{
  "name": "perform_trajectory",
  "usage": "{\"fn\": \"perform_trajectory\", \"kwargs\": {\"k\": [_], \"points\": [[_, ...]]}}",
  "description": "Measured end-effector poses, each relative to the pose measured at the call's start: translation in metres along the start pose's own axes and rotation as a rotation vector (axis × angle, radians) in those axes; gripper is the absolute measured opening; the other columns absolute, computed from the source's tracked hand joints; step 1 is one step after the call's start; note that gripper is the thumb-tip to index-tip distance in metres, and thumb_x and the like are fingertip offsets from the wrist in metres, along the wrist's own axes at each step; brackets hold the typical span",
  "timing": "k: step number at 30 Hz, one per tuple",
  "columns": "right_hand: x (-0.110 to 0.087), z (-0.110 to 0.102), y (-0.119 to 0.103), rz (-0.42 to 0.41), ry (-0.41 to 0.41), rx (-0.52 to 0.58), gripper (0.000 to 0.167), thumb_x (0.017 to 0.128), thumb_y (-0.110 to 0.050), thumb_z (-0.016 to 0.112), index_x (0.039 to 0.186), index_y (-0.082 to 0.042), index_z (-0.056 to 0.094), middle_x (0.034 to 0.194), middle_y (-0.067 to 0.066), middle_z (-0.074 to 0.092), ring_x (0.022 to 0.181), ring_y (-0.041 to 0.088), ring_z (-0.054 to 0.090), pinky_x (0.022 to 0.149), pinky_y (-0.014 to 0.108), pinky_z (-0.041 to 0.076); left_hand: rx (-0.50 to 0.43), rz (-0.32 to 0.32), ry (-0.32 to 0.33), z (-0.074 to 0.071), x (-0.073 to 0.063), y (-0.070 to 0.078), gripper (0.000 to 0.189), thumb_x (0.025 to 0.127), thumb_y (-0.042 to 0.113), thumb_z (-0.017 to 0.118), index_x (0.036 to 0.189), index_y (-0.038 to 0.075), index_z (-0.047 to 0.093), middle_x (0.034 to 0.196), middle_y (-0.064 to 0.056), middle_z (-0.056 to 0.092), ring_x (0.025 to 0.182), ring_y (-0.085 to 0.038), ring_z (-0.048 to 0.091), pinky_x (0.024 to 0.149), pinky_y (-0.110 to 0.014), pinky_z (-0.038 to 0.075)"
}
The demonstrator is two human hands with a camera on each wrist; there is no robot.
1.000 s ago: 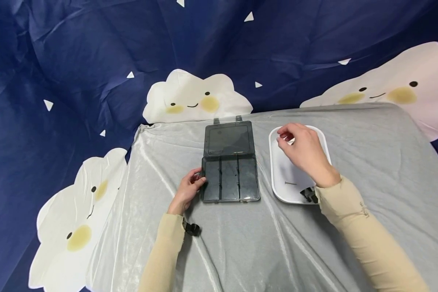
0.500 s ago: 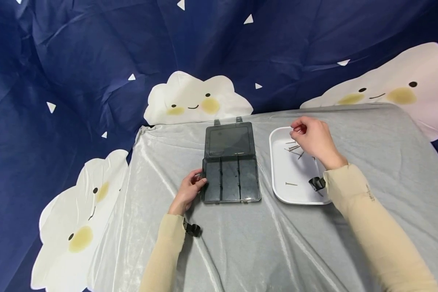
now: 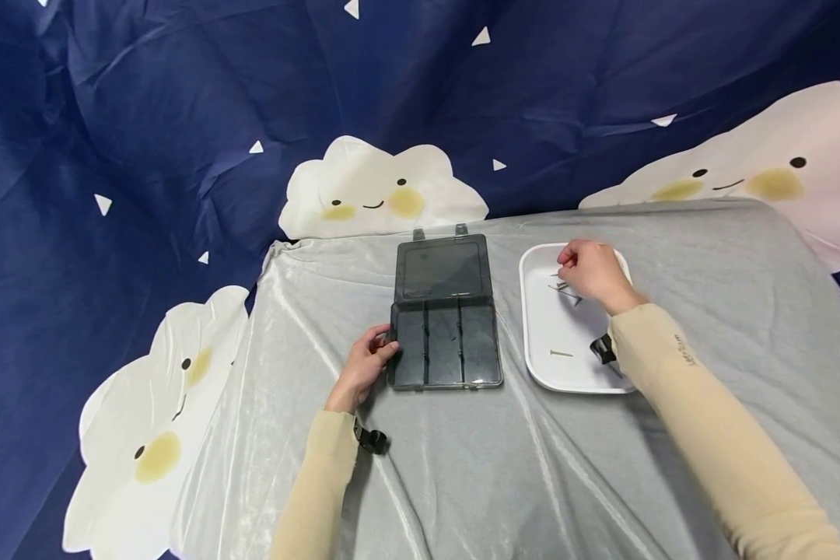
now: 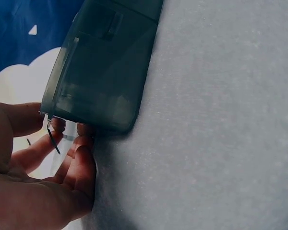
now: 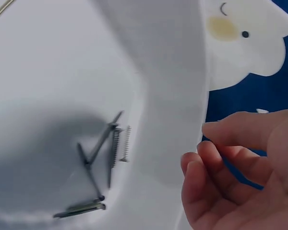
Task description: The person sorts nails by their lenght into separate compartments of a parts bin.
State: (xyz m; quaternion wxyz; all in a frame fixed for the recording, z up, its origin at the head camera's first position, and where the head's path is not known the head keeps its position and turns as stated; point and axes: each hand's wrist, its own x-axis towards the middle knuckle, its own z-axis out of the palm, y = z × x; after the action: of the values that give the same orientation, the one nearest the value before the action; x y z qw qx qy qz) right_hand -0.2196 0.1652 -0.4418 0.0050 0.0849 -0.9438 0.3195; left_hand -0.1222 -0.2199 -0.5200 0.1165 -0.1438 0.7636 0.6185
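Note:
A dark translucent plastic organizer box (image 3: pixel 444 346) lies with its lid (image 3: pixel 442 268) raised at the back and its compartments facing up. My left hand (image 3: pixel 365 365) grips its left side; in the left wrist view the thumb (image 4: pixel 26 119) is at the rim and the other fingers curl below. Right of the box, several screws (image 3: pixel 565 289) lie in a white tray (image 3: pixel 525 327). Over the tray's far end hovers my right hand (image 3: pixel 591 268), fingers loosely bent. Its thumb and index tips come close together by the tray wall in the right wrist view, nothing visible between them.
A single screw (image 3: pixel 561 354) lies apart near the tray's front. Grey velvety cloth (image 3: pixel 476 467) covers the table. Behind it hangs a dark blue curtain (image 3: pixel 392 78) with white cloud figures.
My right hand first moved right, uncovering the screws at the tray's far end, then came slightly down and left over them. The left hand stays at the box.

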Motion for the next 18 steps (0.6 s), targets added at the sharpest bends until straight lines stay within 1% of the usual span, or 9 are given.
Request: {"fn": "perform_trajectory", "kwargs": {"k": [3,7,12,15,18], "points": [[0.002,0.004,0.004,-0.006,-0.046,-0.027,0.017,0.075,-0.004,0.055,0.087,0.003,0.064,0.076,0.014,0.062,0.074,0.031,0.056,0.069,0.035,0.039,-0.001,0.006,0.001,0.0,0.001,-0.001,0.044,0.093,0.011,0.063,0.136,0.011,0.054,0.102,-0.004,0.053,0.084,-0.012,0.053,0.069,-0.024,0.045],[0.005,0.01,0.009,0.011,-0.115,-0.068,0.016,0.074,-0.003,0.055,0.085,0.002,0.064,0.075,0.013,0.062,0.075,0.032,0.056,0.07,0.036,0.04,-0.003,0.006,0.003,0.0,0.0,-0.001,0.044,0.093,0.011,0.063,0.136,0.012,0.054,0.101,-0.004,0.053,0.084,-0.012,0.053,0.069,-0.025,0.045],[0.006,0.018,0.015,0.027,-0.208,-0.122,0.014,0.074,-0.003,0.055,0.085,0.001,0.062,0.083,0.016,0.063,0.08,0.037,0.056,0.076,0.045,0.043,-0.005,0.003,0.002,0.0,0.0,-0.001,0.043,0.093,0.011,0.063,0.136,0.012,0.054,0.101,-0.004,0.055,0.084,-0.012,0.054,0.07,-0.025,0.045],[0.007,0.023,0.019,0.017,-0.241,-0.149,0.014,0.073,-0.002,0.055,0.085,0.001,0.061,0.085,0.018,0.063,0.082,0.038,0.056,0.078,0.048,0.044,-0.012,0.001,0.003,0.0,0.001,-0.002,0.044,0.093,0.011,0.063,0.136,0.012,0.055,0.102,-0.004,0.055,0.085,-0.011,0.054,0.071,-0.025,0.045],[0.007,0.026,0.021,0.015,-0.247,-0.161,0.012,0.072,-0.001,0.055,0.083,0.0,0.06,0.085,0.018,0.062,0.082,0.039,0.055,0.077,0.048,0.044,-0.009,0.008,0.006,0.0,0.001,-0.002,0.044,0.093,0.011,0.063,0.136,0.012,0.054,0.103,-0.005,0.056,0.086,-0.011,0.055,0.072,-0.025,0.045]]}}
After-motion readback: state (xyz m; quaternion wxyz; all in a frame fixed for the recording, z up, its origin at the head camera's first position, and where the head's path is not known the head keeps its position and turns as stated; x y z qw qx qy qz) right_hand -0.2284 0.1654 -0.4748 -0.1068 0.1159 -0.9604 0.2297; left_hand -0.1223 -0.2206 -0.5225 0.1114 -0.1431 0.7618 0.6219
